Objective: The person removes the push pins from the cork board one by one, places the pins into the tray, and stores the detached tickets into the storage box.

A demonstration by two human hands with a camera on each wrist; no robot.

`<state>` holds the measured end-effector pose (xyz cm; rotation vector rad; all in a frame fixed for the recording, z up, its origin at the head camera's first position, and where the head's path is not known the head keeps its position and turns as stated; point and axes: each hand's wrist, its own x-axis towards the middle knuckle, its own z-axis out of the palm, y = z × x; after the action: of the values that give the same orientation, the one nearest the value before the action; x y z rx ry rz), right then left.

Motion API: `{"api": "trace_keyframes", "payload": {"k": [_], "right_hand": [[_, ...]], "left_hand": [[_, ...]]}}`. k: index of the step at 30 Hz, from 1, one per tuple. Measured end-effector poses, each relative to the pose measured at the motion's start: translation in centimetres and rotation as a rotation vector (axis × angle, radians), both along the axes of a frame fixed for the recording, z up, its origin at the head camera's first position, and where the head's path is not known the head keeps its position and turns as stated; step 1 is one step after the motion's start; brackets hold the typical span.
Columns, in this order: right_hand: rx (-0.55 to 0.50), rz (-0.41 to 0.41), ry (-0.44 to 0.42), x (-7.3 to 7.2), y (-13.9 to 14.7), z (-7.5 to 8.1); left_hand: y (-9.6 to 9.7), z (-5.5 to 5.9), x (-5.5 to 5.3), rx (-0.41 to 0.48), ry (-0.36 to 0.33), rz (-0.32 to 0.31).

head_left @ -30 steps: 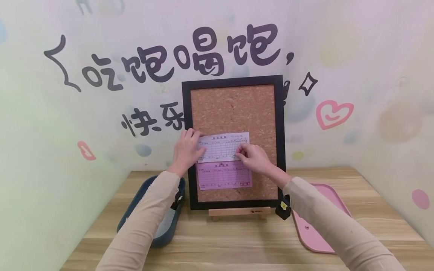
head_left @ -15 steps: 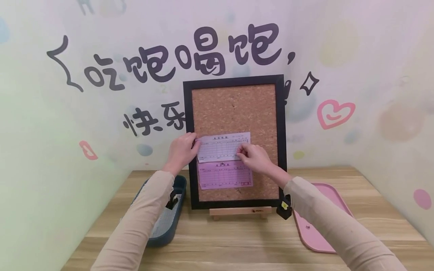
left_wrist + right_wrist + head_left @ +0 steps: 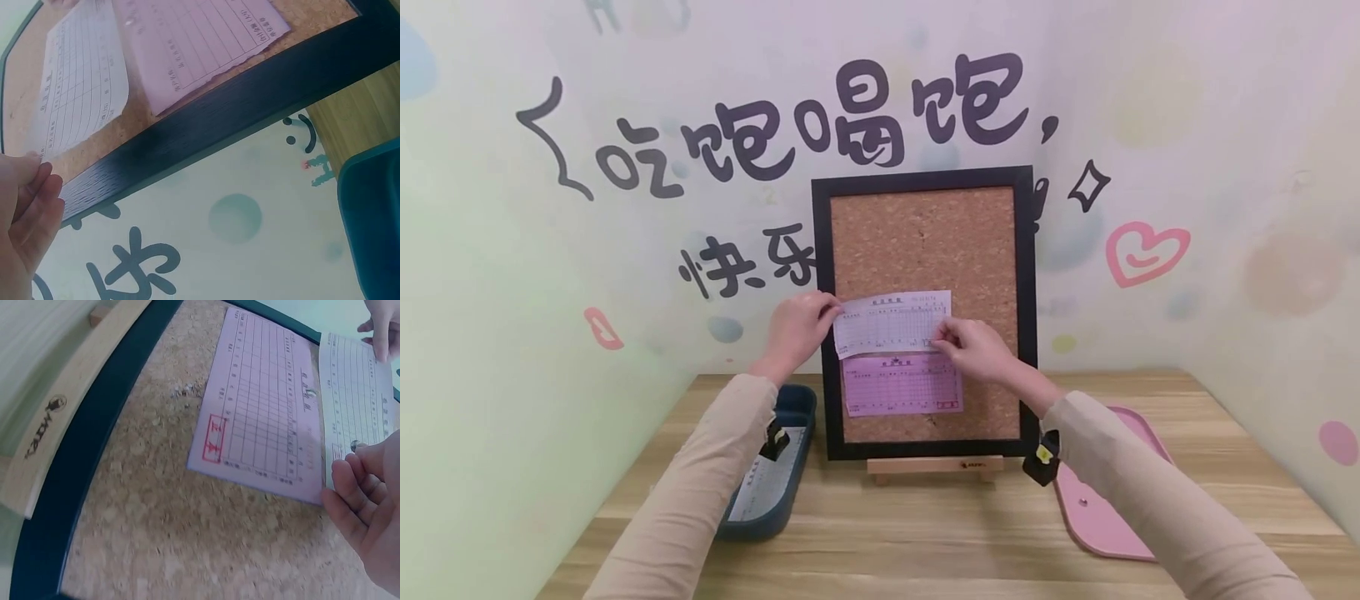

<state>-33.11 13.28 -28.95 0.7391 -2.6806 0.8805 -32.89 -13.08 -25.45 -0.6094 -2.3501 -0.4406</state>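
A white receipt slip (image 3: 891,323) lies over the corkboard (image 3: 925,242), just above a pink receipt slip (image 3: 902,385). My left hand (image 3: 801,327) pinches the white slip's upper left corner; in the left wrist view that end curves away from the cork. At the slip's lower right, my right hand (image 3: 977,348) pinches a small round metal thumbtack (image 3: 356,445), seen against the paper in the right wrist view. Whether its point is in the cork is hidden. A tack (image 3: 310,392) shows at the pink slip's top edge.
The black-framed board leans on a small wooden easel (image 3: 925,467). At left stands a blue tray (image 3: 775,521) with more white slips (image 3: 763,483). A pink tray (image 3: 1101,533) lies at right, bearing a small shiny tack (image 3: 1083,502). A patterned wall rises behind.
My left hand has slid left, from resting over the white slip's left part to its upper left corner, and the slip's left end now lifts. The right hand stays at the lower right.
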Motion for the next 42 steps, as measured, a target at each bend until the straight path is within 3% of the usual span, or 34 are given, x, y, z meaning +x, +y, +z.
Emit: {"api": "trace_keyframes", "payload": {"k": [9, 19, 28, 36, 42], "right_hand": [[0.021, -0.01, 0.044, 1.1, 2.4, 0.0], [0.012, 0.011, 0.058, 2.5, 4.7, -2.2], [0.016, 0.006, 0.048, 3.9, 6.9, -4.3], [0.005, -0.018, -0.028, 4.9, 8.7, -6.3], [-0.005, -0.023, -0.049, 5.9, 10.2, -7.7]], "left_hand": [[-1.8, 0.8, 1.0, 0.085, -0.094, -0.033], [-5.4, 1.4, 2.0, 0.162, -0.076, 0.025], [-9.2, -0.1, 3.6, 0.205, -0.051, 0.089], [-12.5, -1.7, 5.5, 0.182, 0.033, 0.13], [-14.2, -2.9, 6.8, 0.202, 0.053, 0.177]]}}
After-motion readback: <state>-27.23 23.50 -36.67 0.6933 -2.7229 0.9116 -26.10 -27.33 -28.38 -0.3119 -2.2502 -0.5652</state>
